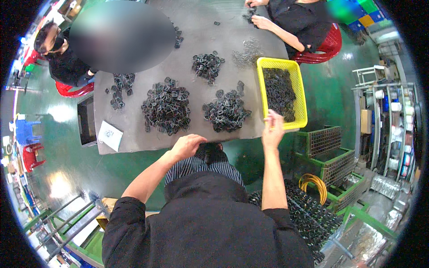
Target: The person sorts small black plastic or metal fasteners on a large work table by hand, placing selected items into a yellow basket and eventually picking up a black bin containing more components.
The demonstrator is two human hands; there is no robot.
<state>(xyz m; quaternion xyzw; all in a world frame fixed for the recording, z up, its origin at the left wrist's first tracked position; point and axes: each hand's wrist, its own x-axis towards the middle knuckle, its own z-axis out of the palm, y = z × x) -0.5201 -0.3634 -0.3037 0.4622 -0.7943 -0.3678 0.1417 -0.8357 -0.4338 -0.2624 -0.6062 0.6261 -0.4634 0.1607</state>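
Observation:
My left hand point(190, 145) is at the near edge of the grey table point(134, 138), its fingers curled together; whatever they hold is hidden. My right hand point(273, 128) is at the near left corner of a yellow plastic basket point(304, 105), its fingertips smeared by motion. Inside the basket lies a thick layer of small black pieces point(279, 91). Straight ahead of me is a heap of small black, buckle-like pieces point(227, 111). A larger heap of similar pieces point(166, 107) lies to its left.
Farther back sit a smaller black heap point(208, 66) and thin metal pieces point(247, 52). A white packet point(110, 136) lies at the near left corner. A co-worker's hands point(261, 21) handle black pieces at the far right. Green-framed mesh crates point(328, 163) and a yellow hose coil point(314, 185) are at my right.

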